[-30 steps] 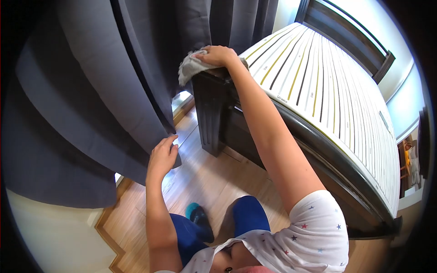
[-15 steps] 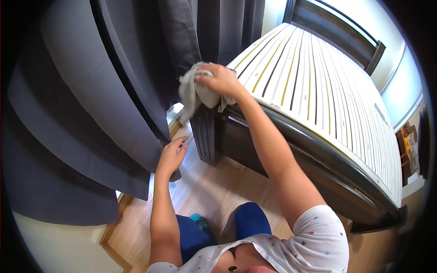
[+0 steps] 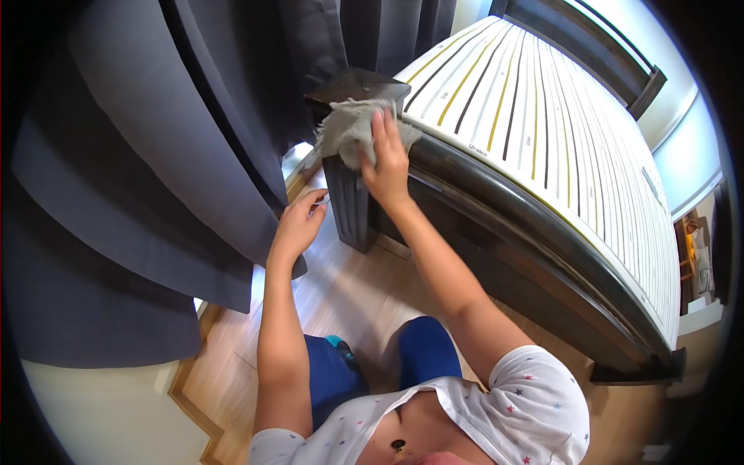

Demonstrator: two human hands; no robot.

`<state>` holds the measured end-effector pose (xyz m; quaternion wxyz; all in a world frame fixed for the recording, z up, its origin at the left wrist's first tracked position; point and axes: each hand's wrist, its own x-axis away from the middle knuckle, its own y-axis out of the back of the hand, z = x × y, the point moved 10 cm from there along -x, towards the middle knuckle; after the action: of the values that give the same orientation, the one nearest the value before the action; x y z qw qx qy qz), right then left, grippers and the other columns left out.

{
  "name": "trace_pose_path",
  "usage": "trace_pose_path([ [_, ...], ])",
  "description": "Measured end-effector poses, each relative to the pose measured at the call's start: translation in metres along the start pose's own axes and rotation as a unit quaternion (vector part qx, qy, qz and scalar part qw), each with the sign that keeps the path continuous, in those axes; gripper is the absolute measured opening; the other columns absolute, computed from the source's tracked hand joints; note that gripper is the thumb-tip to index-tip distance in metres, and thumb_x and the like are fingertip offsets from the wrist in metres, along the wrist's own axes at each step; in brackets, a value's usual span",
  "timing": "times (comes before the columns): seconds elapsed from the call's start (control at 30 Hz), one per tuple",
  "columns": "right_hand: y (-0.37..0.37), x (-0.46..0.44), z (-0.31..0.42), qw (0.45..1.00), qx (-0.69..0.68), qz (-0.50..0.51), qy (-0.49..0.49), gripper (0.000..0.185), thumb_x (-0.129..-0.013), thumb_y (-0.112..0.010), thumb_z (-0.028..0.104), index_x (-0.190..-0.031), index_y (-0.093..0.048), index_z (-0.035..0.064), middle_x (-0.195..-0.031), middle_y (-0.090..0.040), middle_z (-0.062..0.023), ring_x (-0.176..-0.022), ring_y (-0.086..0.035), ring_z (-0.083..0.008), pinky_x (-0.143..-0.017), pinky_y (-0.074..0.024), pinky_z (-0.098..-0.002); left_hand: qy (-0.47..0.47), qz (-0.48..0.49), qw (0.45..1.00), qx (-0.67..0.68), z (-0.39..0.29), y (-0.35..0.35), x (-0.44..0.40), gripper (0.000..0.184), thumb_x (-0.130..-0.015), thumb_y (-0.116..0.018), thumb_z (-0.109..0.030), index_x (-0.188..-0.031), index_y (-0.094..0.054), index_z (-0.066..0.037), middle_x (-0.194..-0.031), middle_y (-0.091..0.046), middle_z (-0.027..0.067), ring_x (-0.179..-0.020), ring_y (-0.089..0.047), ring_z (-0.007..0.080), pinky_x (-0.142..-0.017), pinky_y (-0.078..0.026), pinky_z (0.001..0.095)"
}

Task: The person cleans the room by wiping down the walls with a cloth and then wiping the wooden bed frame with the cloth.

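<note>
My right hand (image 3: 387, 165) presses a grey cleaning rag (image 3: 346, 133) against the near corner post (image 3: 359, 84) of a dark wooden bed frame. Its fingers lie stretched over the crumpled cloth, which covers the post's side just below the pyramid-shaped cap. Lower and to the left, my left hand (image 3: 297, 226) hovers beside the dark grey curtain (image 3: 225, 155). Its fingers are loosely bent and apart, with nothing seen in them. I cannot tell whether it touches the curtain's edge.
A striped mattress (image 3: 535, 108) lies on the bed, inside the dark curved footboard rail (image 3: 542, 209). The headboard (image 3: 573, 39) stands at the far end. Below me is a wood-look floor (image 3: 325, 287), with a wooden baseboard (image 3: 186, 415) along the left wall.
The rag and my right hand have moved from the post's top down onto its near side, uncovering the cap. My left hand has risen slightly in view.
</note>
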<state>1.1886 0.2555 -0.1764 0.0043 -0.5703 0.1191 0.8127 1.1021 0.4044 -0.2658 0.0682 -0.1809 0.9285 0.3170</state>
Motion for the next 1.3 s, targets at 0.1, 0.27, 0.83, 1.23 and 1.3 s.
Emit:
trace_pose_path([
  [0.1, -0.048, 0.108, -0.041, 0.943, 0.081, 0.285, -0.152, 0.071, -0.061, -0.064, -0.002, -0.128, -0.043, 0.0067, -0.133, -0.039, -0.0241, -0.108, -0.052, -0.0409, -0.081, -0.0484, -0.0441, 0.042, -0.034, 0.999, 0.007, 0.014, 0.002, -0.005, 0.035, -0.087, -0.052, -0.021, -0.118, -0.056, -0.004, -0.109, -0.062, 0.0173, -0.098, -0.061, 0.0267, -0.085, -0.045, 0.0339],
  [0.27, -0.004, 0.166, -0.033, 0.925, -0.056, 0.168, -0.336, 0.046, -0.077, -0.059, 0.008, -0.122, -0.051, 0.0026, -0.113, -0.057, -0.0215, -0.092, -0.062, -0.036, -0.078, -0.0496, -0.0352, 0.421, 0.091, 0.859, 0.277, 0.076, -0.08, 0.038, 0.043, -0.091, -0.052, -0.033, -0.124, -0.051, -0.006, -0.107, -0.063, 0.0129, -0.091, -0.061, 0.0229, -0.082, -0.047, 0.0359],
  [0.83, 0.172, 0.007, -0.054, 0.874, 0.386, 0.272, -0.114, 0.038, -0.093, -0.042, 0.034, -0.114, -0.058, 0.0065, -0.107, -0.061, -0.0122, -0.105, -0.053, -0.0295, -0.094, -0.0338, -0.0398, -0.116, -0.45, 0.886, -0.012, -0.068, -0.025, -0.05, 0.037, -0.093, -0.043, -0.025, -0.119, -0.047, 0.002, -0.13, -0.039, 0.0253, -0.121, -0.036, 0.0396, -0.102, -0.026, 0.0442],
  [1.23, 0.157, 0.015, -0.034, 0.814, 0.545, 0.201, -0.032, 0.033, -0.092, -0.041, 0.032, -0.101, -0.064, 0.0089, -0.091, -0.064, -0.0063, -0.085, -0.06, -0.0269, -0.077, -0.0435, -0.0391, 0.039, -0.393, 0.838, 0.376, 0.056, -0.142, -0.048, 0.066, -0.096, -0.021, -0.046, -0.142, -0.015, 0.0, -0.151, -0.006, 0.0162, -0.139, -0.003, 0.0286, -0.112, -0.002, 0.038],
  [1.3, 0.156, 0.015, -0.033, 0.816, 0.541, 0.2, -0.029, 0.033, -0.092, -0.041, 0.031, -0.101, -0.063, 0.009, -0.091, -0.064, -0.0061, -0.085, -0.06, -0.0268, -0.077, -0.0434, -0.0389, -0.105, -0.37, 0.882, 0.272, -0.04, -0.077, -0.04, 0.062, -0.096, -0.019, -0.044, -0.14, -0.025, -0.001, -0.149, -0.013, 0.0193, -0.137, -0.012, 0.0365, -0.11, -0.005, 0.0438],
])
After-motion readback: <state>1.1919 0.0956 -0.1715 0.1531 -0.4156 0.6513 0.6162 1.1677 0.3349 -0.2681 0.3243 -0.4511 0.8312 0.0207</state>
